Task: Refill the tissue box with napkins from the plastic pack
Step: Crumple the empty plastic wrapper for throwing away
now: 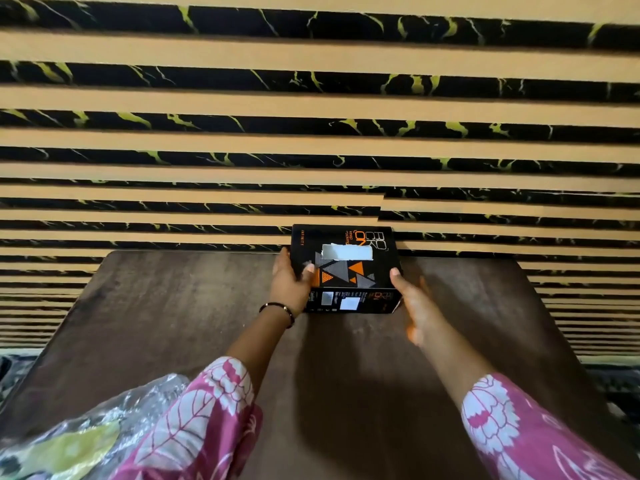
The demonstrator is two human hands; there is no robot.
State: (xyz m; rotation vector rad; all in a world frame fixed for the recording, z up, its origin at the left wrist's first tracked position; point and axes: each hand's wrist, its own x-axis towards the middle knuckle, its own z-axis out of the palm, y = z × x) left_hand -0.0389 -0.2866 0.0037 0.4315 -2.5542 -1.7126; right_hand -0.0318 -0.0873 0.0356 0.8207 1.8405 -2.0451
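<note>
A black tissue box (346,268) with orange and grey triangles stands at the far edge of the dark wooden table (173,323). White tissue shows in the slot on its top. My left hand (292,282) grips the box's left side, thumb on the top. My right hand (412,299) lies against the box's right side, thumb up at the corner and fingers blurred. The plastic pack (97,431), crinkled clear film with a yellow-green patch, lies at the near left corner, partly hidden behind my left sleeve.
A wall of tan and black marbled stripes (311,133) rises right behind the table's far edge. Patterned dark floor shows to the left and right of the table.
</note>
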